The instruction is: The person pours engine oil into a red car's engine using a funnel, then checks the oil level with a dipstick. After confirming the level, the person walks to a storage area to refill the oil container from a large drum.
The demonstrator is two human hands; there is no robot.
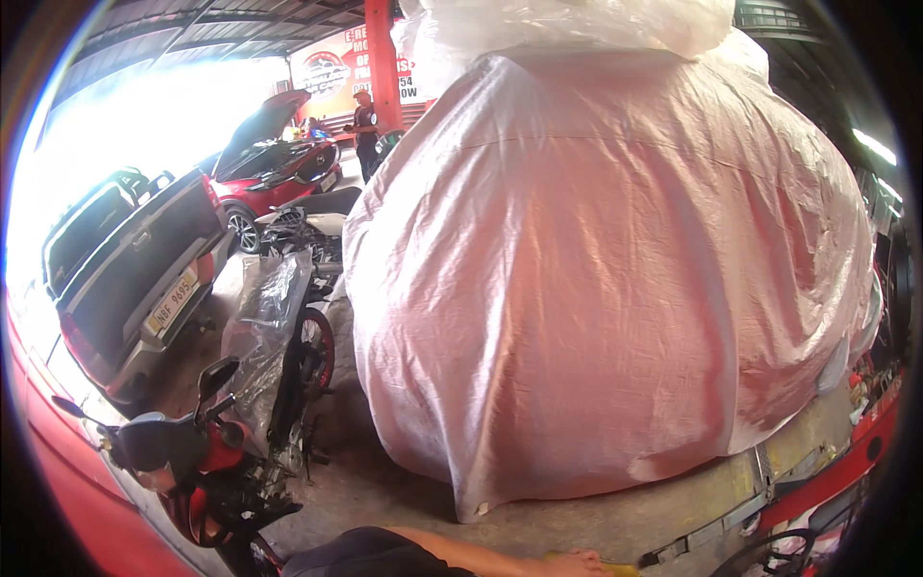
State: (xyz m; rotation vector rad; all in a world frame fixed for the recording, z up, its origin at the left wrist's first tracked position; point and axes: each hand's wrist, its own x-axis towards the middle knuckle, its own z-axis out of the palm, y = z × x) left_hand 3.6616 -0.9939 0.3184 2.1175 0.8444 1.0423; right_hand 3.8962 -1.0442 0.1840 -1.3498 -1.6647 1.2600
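My left arm, in a dark sleeve (370, 555), reaches rightward along the lower edge. My left hand (577, 563) is partly cut off there, touching or beside a yellow thing (620, 569) whose kind does not show. The fingers are too cropped to read. My right hand is out of view. Ahead stands a large vehicle-sized bulk under a pinkish-silver fabric cover (596, 288), its hem hanging near the floor. Clear plastic sheeting (577, 24) is heaped on top. Right of my hand lies a metal bar (707, 539) beside a red beam (827, 481).
At left, a motorcycle (221, 442) carries clear plastic (269, 308), with another motorcycle (308, 226) behind. Beyond are a dark pickup (144, 269) and a red car (279, 173) with its hood raised. A person (365, 135) stands by a red post (383, 67).
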